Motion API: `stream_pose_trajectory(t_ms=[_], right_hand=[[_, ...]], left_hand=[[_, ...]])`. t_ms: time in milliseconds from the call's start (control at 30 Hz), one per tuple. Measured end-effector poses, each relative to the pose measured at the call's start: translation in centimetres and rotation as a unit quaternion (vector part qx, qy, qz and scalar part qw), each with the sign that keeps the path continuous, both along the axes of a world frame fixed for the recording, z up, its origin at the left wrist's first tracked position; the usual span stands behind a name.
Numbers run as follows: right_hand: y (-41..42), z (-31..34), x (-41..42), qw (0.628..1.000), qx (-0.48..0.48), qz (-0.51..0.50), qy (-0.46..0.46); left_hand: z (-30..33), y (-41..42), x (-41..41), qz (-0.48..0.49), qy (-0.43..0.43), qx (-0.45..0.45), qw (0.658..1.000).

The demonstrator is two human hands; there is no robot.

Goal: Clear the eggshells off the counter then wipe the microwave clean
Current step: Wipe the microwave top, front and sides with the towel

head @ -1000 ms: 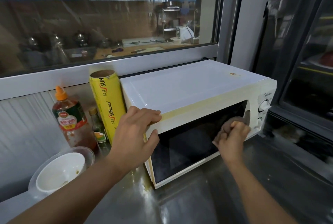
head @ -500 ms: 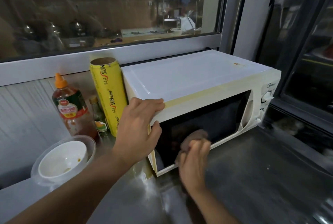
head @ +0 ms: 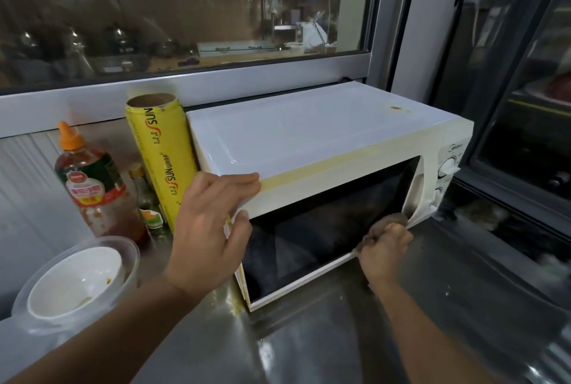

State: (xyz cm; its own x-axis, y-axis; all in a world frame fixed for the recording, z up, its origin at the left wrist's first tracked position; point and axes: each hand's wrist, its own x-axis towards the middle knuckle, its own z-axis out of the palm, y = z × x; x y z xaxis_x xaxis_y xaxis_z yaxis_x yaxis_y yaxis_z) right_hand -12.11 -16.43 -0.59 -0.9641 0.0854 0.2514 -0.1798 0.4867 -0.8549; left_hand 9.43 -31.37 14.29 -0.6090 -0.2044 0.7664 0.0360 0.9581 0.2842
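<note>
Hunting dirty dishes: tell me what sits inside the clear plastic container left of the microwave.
A white bowl sits inside the clear plastic container, with a few yellowish specks in it. The bowl covers the container's floor, so anything beneath is hidden.

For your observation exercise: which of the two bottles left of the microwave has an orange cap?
The larger red-labelled sauce bottle, left of the smaller gold-capped bottle.

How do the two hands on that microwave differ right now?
The left hand lies flat-fingered over the top left front corner of the microwave, holding nothing; the right hand is curled round a brown cloth. The left hand sits high, the right hand low on the dark door. Both are at the microwave front.
</note>
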Motion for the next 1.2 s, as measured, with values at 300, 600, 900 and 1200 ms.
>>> stream_pose_trajectory(t_ms=[300, 600, 900, 1200], right_hand=[[-3.9, -1.5, 9.9, 0.992, -0.066, 0.110, -0.013], [-7.2, 0.1, 20.1, 0.981, -0.083, 0.172, -0.042], [-5.4, 2.8, 23.3, 0.929, 0.061, 0.338, -0.139], [0.5, 11.8, 23.6, 0.951, 0.085, 0.279, -0.101]], left_hand=[[0.3, 0.6, 0.0, 0.008, -0.011, 0.007, 1.000], [1.0, 0.3, 1.7, -0.011, -0.134, -0.001, 0.991], [1.8, 0.5, 5.1, 0.015, -0.224, -0.062, 0.972], [4.8, -0.7, 10.6, 0.043, -0.235, -0.033, 0.971]])
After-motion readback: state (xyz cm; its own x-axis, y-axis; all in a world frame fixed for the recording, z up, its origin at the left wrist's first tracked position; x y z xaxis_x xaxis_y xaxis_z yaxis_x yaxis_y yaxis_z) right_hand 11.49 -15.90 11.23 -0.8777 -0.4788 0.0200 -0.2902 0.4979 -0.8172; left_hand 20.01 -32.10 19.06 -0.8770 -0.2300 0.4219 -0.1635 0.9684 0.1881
